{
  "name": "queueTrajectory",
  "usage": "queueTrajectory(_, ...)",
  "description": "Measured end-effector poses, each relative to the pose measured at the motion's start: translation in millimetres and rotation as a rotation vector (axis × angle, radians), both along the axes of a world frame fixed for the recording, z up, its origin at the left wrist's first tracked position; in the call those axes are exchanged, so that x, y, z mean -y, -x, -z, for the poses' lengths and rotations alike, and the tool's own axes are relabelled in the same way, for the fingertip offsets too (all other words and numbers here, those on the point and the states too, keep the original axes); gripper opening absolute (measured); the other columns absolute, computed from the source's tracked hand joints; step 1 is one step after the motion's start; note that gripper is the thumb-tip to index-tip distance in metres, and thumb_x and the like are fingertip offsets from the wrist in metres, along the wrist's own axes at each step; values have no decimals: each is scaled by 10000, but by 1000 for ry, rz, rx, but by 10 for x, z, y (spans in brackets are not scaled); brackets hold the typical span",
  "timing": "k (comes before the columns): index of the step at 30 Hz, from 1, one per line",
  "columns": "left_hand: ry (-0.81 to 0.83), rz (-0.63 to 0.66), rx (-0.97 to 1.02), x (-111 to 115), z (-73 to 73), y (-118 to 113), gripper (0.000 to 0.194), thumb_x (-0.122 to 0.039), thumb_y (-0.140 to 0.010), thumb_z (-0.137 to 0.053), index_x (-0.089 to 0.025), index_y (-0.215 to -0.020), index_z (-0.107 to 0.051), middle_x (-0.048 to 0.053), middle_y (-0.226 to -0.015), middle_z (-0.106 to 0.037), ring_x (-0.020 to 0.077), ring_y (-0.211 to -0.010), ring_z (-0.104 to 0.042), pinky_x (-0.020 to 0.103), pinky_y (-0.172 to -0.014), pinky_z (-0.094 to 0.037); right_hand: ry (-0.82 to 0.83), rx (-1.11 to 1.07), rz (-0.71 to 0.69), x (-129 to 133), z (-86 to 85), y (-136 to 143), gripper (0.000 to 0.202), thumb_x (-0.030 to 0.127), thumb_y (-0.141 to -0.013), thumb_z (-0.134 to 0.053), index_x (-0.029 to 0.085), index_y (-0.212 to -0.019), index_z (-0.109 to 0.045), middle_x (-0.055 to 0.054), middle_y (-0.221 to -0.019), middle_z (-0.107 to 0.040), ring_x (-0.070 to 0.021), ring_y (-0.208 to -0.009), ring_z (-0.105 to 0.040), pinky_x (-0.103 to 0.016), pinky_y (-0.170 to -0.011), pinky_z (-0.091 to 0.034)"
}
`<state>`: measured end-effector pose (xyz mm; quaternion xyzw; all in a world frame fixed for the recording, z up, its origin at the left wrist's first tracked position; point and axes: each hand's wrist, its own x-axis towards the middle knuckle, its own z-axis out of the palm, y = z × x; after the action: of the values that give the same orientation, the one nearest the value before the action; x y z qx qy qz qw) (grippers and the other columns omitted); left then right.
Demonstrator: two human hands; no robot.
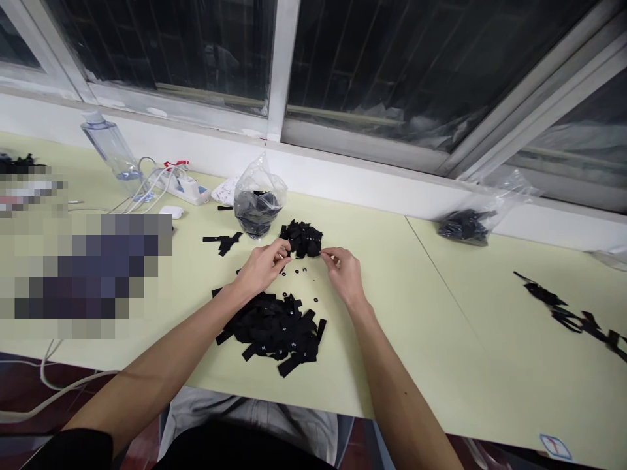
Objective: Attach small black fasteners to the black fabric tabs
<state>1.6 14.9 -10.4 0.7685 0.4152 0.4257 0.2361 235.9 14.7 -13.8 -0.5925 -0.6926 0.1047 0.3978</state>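
Both hands are at a small heap of black pieces (304,239) on the pale green table. My left hand (267,264) is at the heap's left side, thumb and fingers pinched on something I cannot make out. On the right side, my right hand (344,273) has its thumb and index finger closed at the heap's edge; what they hold is too small to name. Several small black rings (296,271) lie between the hands. Nearer my body is a larger pile of black fabric strips (274,329), some with small white marks.
Behind the heap stands a clear bag of black pieces (258,210); loose strips (224,241) lie left of it. A water bottle (115,153) and power strip (183,188) are back left. Another bag (465,225) and black straps (568,313) lie right.
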Motion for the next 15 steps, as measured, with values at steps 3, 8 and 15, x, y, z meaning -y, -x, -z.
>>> queueTrajectory(3, 5, -4, -17, -14, 20, 11, 114, -238, -921, -607, -217, -1031, -586, 5, -870, -676, 124, -690, -651, 248, -667, -524, 75, 76, -90, -23, 29, -78, 201, 341, -882, -601, 231, -949, -755, -47, -855, -707, -196, -707, -572, -360, -706, -446)
queueTrajectory(8, -43, 64, -40, -50, 29, 36, 103, -242, -947, -558, -201, -964, -652, 39, -976, -693, 131, -737, -652, 269, -726, -552, 160, 71, -282, 10, 41, -37, 176, 358, -875, -642, 252, -943, -764, -38, -890, -698, -177, -713, -583, -334, -695, -459)
queueTrajectory(15, 39, 91, 41, -47, 62, 12, 241, -270, -929, -593, -245, -1148, -690, 65, -1228, -665, 124, -690, -672, 277, -677, -593, 178, 40, -338, 31, 79, 88, 153, 353, -854, -659, 236, -829, -755, -35, -846, -681, -168, -682, -581, -343, -692, -475)
